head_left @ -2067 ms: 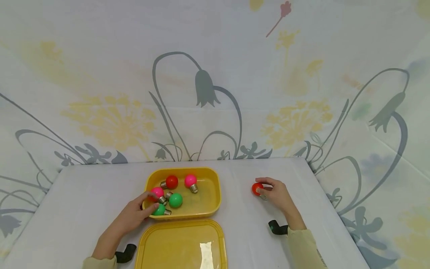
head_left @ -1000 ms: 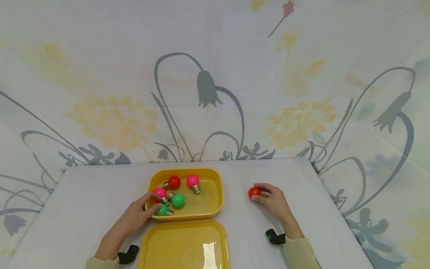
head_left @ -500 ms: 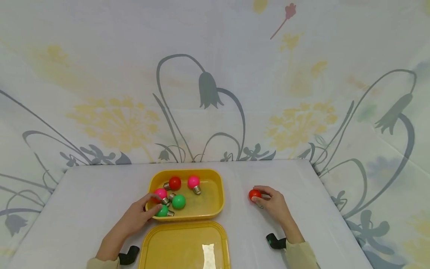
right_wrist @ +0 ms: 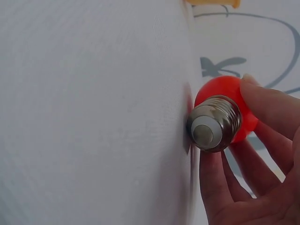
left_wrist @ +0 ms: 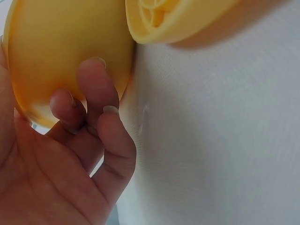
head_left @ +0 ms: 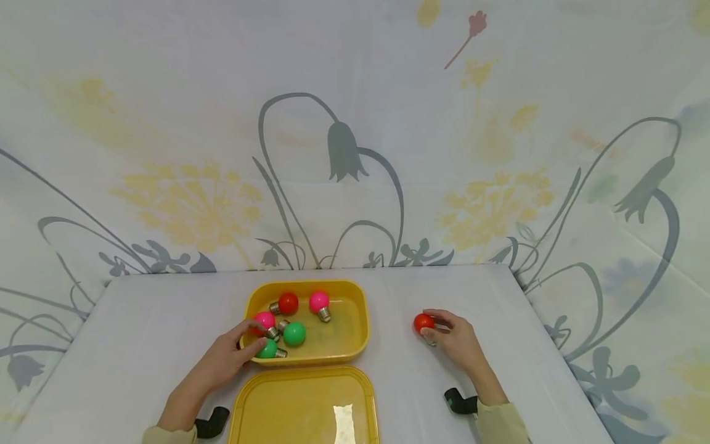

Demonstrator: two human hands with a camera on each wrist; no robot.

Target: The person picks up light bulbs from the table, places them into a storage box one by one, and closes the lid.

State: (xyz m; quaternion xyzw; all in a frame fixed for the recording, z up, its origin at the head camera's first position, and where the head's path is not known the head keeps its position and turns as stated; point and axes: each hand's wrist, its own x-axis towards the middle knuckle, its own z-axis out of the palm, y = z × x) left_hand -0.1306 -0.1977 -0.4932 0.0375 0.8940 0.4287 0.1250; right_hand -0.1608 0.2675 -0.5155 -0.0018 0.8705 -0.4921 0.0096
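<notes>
My right hand (head_left: 457, 340) pinches a red light bulb (head_left: 423, 322) between thumb and fingers, on the white table right of the yellow box (head_left: 338, 348). In the right wrist view the bulb's metal screw base (right_wrist: 213, 123) points at the camera, close to the tabletop. My left hand (head_left: 224, 357) grips the box's left wall, with thumb and index finger over the rim. Its other fingers (left_wrist: 96, 89) curl by the outer wall. Inside the box lie a red bulb (head_left: 288, 303), pink bulbs (head_left: 318, 301) and green bulbs (head_left: 294, 333); the left fingers partly cover two.
A yellow lid or tray (head_left: 299, 404) lies in front of the box, near side cut off by the frame. Black wrist mounts (head_left: 212, 423) sit by both sleeves. A floral cloth (head_left: 344, 154) stands behind the white tabletop (head_left: 399, 382).
The right hand has shifted slightly toward me with the red bulb. The bulb's screw base, hidden a second ago, shows again under the fingers. The left hand keeps its hold on the box.
</notes>
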